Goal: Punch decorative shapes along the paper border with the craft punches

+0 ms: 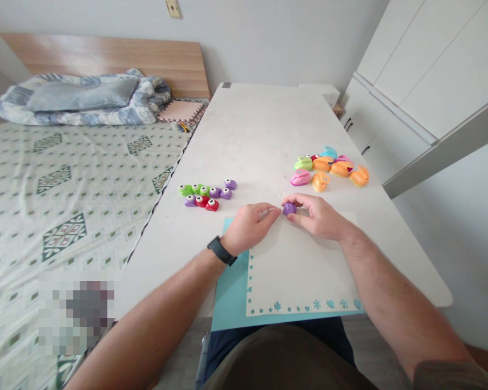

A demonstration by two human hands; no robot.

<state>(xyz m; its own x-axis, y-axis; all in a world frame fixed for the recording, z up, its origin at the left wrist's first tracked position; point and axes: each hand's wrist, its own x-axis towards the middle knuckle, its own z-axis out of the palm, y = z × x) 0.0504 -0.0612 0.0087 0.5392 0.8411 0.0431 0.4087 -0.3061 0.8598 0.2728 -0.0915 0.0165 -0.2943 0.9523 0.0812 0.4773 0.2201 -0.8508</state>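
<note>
My right hand grips a small purple craft punch at the far edge of a sheet of white paper. Closed in a pinch, my left hand holds the paper's far edge just left of the punch. Small cut-out shapes such as stars, hearts, leaves and flowers run along the paper's left and near edges. Through these holes shows a light blue sheet lying underneath. A few tiny white paper bits lie beyond the punch. How far the paper sits inside the punch is hidden.
On the left of the white table several small green, purple and red punches stand grouped. Larger orange, pink, green and blue punches cluster at the right. A bed adjoins the left side; white cabinets stand right.
</note>
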